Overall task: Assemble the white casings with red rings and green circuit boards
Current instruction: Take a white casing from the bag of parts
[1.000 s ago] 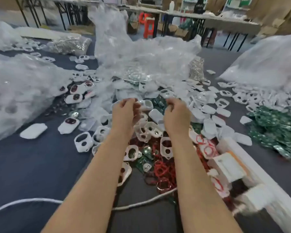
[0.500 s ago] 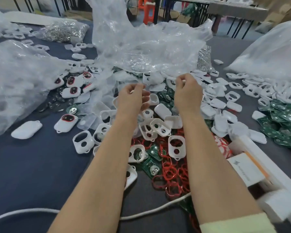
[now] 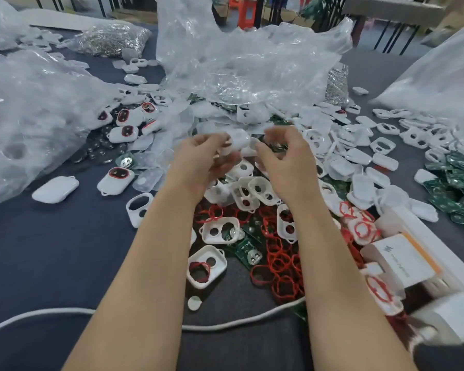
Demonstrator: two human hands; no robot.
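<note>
My left hand [image 3: 204,159] holds a white casing [image 3: 237,140] up over the pile, fingers curled round it. Close beside it, my right hand [image 3: 284,159] pinches a small green circuit board [image 3: 276,149] with a metal clip; motion blur hides the detail. Under my wrists lie several empty white casings [image 3: 252,195], a heap of red rings [image 3: 280,263] and a loose board [image 3: 245,249]. A casing with a red ring inside [image 3: 205,266] lies nearer me. Casings fitted with red rings [image 3: 117,179] rest to the left. More green boards [image 3: 455,186] are piled at the right.
Big clear plastic bags [image 3: 38,108] bulge at the left, the centre back and the far right. A bag of small metal parts [image 3: 113,41] sits at the back left. White boxes [image 3: 402,261] crowd the right edge. A white cable [image 3: 38,313] crosses the dark tabletop near me.
Both hands have lifted off the pile and come closer together. The left now holds a white casing and the right a small board; the view has tilted down slightly.
</note>
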